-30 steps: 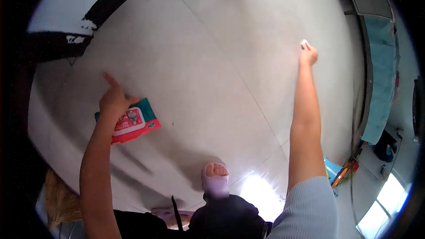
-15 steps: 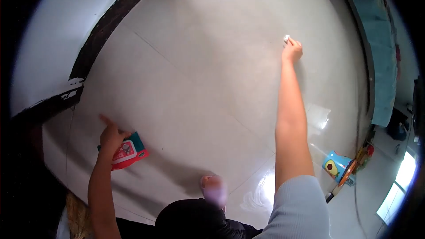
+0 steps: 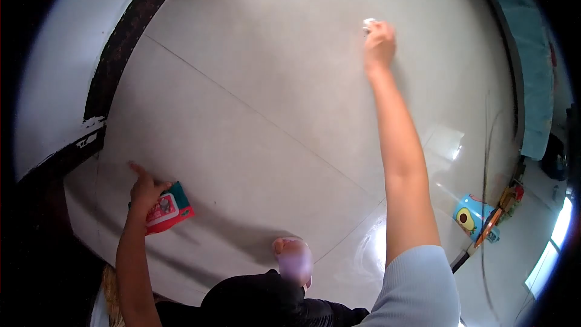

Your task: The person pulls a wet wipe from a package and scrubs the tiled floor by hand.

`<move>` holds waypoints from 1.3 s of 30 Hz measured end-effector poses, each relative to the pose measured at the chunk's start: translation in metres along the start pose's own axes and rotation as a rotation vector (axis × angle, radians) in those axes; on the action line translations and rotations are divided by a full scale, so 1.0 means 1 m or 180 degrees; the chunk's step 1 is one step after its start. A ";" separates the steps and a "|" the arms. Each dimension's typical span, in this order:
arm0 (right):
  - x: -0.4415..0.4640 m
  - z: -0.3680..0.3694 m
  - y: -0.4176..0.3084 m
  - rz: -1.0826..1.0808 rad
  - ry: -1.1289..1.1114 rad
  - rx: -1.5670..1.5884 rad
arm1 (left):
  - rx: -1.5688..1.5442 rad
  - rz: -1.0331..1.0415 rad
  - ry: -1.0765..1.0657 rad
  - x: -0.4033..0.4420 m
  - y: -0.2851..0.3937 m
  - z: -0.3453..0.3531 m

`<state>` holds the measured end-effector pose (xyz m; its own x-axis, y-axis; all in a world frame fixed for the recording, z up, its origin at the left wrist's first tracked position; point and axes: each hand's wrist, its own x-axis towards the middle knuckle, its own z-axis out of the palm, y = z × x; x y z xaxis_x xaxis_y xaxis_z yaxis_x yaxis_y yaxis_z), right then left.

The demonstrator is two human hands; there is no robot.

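Observation:
My right hand [image 3: 380,41] reaches far out over the pale tiled floor [image 3: 272,72], its fingers closed on a small crumpled white wipe [image 3: 369,23]. Only a bit of the wipe shows past the fingertips. Low on the left, my left hand [image 3: 145,189] grips a red and green pack of wet wipes [image 3: 170,211] with a white lid label. Its forefinger sticks out away from the pack, and part of the pack is hidden under the palm. Whether the wipe touches the floor I cannot tell.
A foot in a pinkish slipper [image 3: 294,260] is at the bottom middle. To the right stands a blue container with an avocado picture [image 3: 472,217]. Dark skirting [image 3: 121,48] borders the left wall, and a blue-green cloth [image 3: 535,66] hangs at the far right.
My right hand has moved farther out and slightly left with the wipe. The left hand keeps hold of the pack, and the whole view has shifted a little.

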<state>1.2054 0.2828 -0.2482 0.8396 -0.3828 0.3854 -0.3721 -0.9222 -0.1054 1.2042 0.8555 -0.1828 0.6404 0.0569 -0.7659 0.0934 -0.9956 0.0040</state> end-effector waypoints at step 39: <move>-0.215 -0.080 -0.088 0.0713 -0.0823 0.3015 | 0.0004 0.0611 -0.0137 0.072 -0.109 0.049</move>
<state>1.0263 0.4510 -0.2487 0.8908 -0.4492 0.0687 -0.1582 -0.4483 -0.8797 1.2028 0.9641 -0.2693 0.6131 -0.1371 -0.7780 -0.0283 -0.9880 0.1518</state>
